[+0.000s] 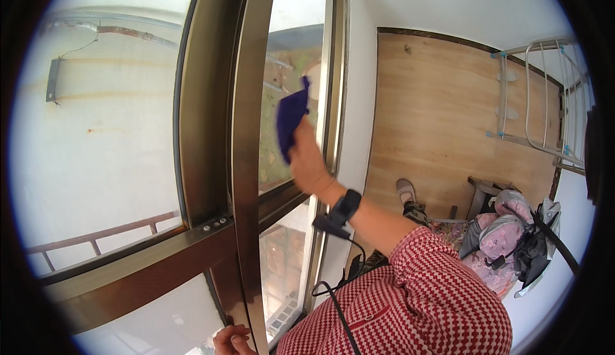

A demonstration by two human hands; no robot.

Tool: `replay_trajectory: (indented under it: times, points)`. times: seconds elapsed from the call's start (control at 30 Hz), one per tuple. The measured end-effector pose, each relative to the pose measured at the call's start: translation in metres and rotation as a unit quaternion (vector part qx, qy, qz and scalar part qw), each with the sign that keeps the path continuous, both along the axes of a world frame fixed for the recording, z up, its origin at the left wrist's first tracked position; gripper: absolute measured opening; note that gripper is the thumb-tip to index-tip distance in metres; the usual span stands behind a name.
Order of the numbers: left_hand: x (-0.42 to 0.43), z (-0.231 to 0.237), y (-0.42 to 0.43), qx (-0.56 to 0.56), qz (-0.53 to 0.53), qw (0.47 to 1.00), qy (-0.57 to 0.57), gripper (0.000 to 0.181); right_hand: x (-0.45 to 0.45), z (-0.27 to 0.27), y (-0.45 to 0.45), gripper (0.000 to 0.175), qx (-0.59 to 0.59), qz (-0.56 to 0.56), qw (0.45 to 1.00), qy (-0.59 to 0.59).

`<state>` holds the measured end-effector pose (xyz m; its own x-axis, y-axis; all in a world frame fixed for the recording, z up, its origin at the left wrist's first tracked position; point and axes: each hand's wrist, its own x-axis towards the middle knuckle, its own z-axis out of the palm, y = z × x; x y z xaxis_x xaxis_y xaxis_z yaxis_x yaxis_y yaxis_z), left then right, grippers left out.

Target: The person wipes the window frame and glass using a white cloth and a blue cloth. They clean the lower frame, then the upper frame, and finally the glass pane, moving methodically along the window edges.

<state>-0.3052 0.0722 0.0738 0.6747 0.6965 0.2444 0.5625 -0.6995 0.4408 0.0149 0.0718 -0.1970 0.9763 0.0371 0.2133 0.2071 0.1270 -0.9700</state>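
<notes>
My right hand (307, 158) grips a dark purple cloth (291, 114) and holds it against or close before the narrow window pane (274, 163), between the metal window frame and the white wall edge. The cloth looks slightly blurred, one corner sticking up. A black band with a small device and a cable sits on my right wrist. Low in the view, my left hand (233, 340) is by the lower part of the brown metal window frame (247, 114), fingers curled; whether it grips the frame cannot be told.
A metal drying rack (528, 95) stands on the wood-look floor (432, 105) at the right. Nearer me, pink patterned fabric and bags (502, 235) are heaped by a dark stool (480, 191). A large pane (110, 153) fills the left side. A black cable hangs from my wrist.
</notes>
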Motion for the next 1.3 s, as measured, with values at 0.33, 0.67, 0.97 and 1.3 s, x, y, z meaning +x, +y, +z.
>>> replay_trajectory:
  times: [0.33, 0.67, 0.97, 1.3]
  points:
    - [0.0, 0.0, 0.005, 0.011, -0.069, 0.997, 0.012, 0.022, 0.013, -0.071, -0.003, 0.028, -0.036, 0.006, 0.982, 0.183]
    - [0.014, 0.002, 0.011, -0.035, -0.136, 0.99, -0.022, 0.019, 0.043, 0.084, -0.017, 0.051, 0.075, 0.033, 0.996, -0.022]
    - [0.016, -0.013, -0.016, 0.0, 0.066, 0.993, -0.097, 0.019, 0.03, -0.052, 0.003, 0.034, 0.025, -0.048, 0.994, 0.09]
    - [0.103, -0.012, -0.042, 0.068, 0.262, 0.959, -0.083, 0.018, 0.152, -0.009, -0.024, 0.042, 0.026, 0.064, 0.946, 0.317]
